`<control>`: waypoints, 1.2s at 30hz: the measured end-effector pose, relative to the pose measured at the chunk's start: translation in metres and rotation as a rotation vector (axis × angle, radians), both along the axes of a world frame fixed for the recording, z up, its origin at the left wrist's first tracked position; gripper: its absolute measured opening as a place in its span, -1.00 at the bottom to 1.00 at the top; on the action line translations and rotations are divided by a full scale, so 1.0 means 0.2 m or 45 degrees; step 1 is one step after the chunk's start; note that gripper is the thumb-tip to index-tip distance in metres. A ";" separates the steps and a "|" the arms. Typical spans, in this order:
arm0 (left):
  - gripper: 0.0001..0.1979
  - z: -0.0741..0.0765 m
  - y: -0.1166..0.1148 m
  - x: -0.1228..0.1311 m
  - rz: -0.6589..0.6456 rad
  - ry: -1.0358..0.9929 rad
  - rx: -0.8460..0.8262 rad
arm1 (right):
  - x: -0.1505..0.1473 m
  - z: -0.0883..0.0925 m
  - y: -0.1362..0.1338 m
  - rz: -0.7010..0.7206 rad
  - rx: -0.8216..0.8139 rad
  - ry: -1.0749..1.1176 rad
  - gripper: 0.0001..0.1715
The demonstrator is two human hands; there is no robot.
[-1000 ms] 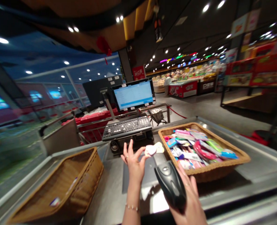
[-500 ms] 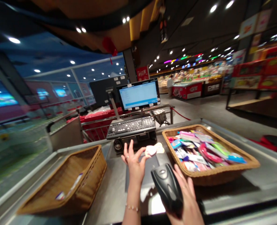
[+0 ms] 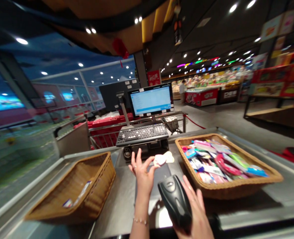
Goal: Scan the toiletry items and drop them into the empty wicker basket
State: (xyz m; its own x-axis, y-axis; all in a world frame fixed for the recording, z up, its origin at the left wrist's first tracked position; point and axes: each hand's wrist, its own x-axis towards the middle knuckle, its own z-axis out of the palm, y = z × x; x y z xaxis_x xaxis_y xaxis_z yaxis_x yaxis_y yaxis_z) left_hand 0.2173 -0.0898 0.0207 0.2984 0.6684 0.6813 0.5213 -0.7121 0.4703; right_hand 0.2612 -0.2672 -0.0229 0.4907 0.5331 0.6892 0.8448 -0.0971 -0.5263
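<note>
- Two hands are seen over a steel checkout table [image 3: 119, 199].
- Left hand [image 3: 143, 176]: the grip is closed in a pinch, with a pale bow-shaped item [image 3: 163, 158] held between thumb and forefinger while the other fingers are spread. The item's exact kind cannot be determined.
- Right hand [image 3: 195, 212]: the grip is closed around a black handheld barcode scanner [image 3: 174, 199], whose head is directed up and away from the wrist.
- Position: the item is held above a dark pad [image 3: 159, 176], near the scanner but not touching it.
- Step in hand is judged to be the scanning of a single item; the next move is judged to call for the scanner head to be aligned with the item's code.
- A wicker tray [image 3: 226, 191] heaped with small colourful packets [image 3: 211, 162] is placed to the right, and a wicker basket [image 3: 104, 172] holding a few packets [image 3: 78, 194] is placed to the left.
- A keyboard [image 3: 142, 134] and a till monitor [image 3: 150, 99] are mounted ahead.
</note>
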 end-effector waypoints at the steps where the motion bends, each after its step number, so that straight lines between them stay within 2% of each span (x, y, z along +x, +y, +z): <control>1: -0.78 0.00 0.00 0.00 0.002 -0.003 0.001 | 0.00 0.00 0.00 0.006 0.001 0.002 -0.14; 6: -0.77 0.00 0.02 -0.03 0.007 -0.007 -0.018 | -0.02 0.02 0.01 0.035 -0.011 0.009 -0.15; 13: -0.74 0.00 0.05 -0.09 -0.006 0.028 -0.037 | -0.04 0.01 0.03 0.051 -0.030 -0.020 -0.04; 36: -0.75 -0.03 0.12 -0.20 0.064 -0.005 -0.042 | -0.11 0.03 0.10 0.156 -0.044 -0.015 -0.09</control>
State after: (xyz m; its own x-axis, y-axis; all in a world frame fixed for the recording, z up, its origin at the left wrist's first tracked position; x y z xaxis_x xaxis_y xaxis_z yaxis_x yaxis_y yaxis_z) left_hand 0.1777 -0.0668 0.0142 0.2611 0.7047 0.6597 0.5538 -0.6691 0.4955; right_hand 0.2383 -0.2479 -0.0171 0.4126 0.6119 0.6747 0.8575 -0.0110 -0.5144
